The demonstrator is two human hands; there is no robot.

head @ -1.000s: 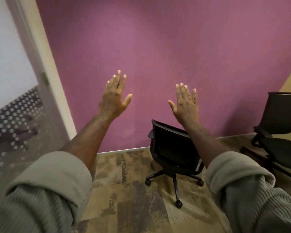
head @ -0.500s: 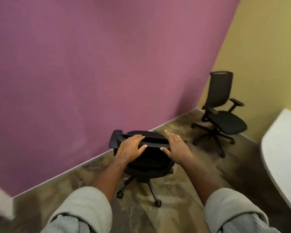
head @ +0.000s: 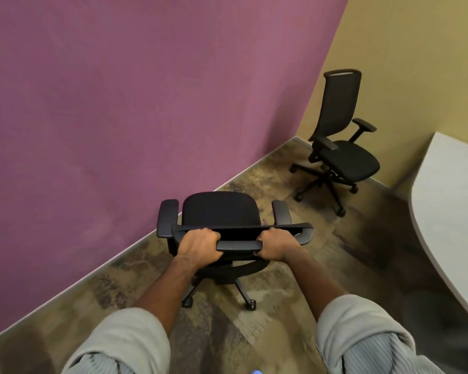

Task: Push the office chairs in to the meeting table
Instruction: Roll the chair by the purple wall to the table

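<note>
A black office chair (head: 219,211) with armrests stands on the carpet just in front of me, its seat facing away toward the purple wall. My left hand (head: 199,245) is clenched around the left part of its backrest top rail. My right hand (head: 276,244) grips the right part of the same rail. A second black office chair (head: 343,157) with a tall mesh back stands in the far corner. The pale meeting table (head: 449,211) shows its curved edge at the right of the view.
The purple wall (head: 119,103) runs close along the left of the near chair. A yellow wall (head: 416,63) closes the far right corner. Patterned brown carpet (head: 322,265) lies between the near chair and the table.
My hands went from raised and spread in the air to resting on the chair's back, and now both are closed around its top rail. The view swung right, showing the table.
</note>
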